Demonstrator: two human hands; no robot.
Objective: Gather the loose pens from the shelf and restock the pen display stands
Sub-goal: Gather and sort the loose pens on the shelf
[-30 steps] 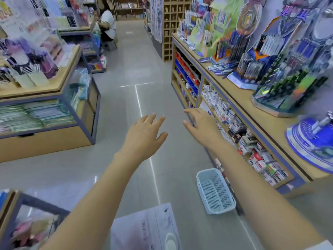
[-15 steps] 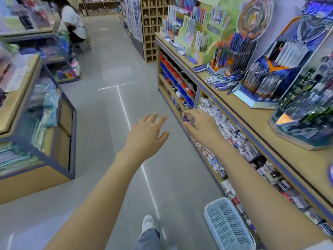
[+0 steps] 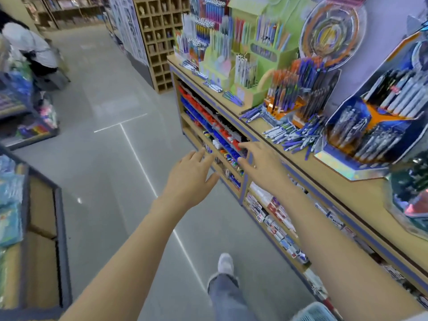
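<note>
lying jumbled on the wooden shelf [image 3: 308,172], loose pens [image 3: 294,137] mostly run 8-to-2 o'clock, at 2 o'clock from the right hand [image 3: 259,165]; left hand [image 3: 190,179] alongside, both spread, empty, above grey floor [image 3: 111,158].

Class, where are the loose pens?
Head view, right of centre: the loose pens lie on the shelf top, in front of the orange stand, left of the blue stand.

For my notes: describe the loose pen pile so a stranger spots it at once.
Find the wooden shelf top on the right. Between the orange pen stand and the big blue stand lies the loose pen pile: blue-white pens flat and scattered, not upright.
</note>
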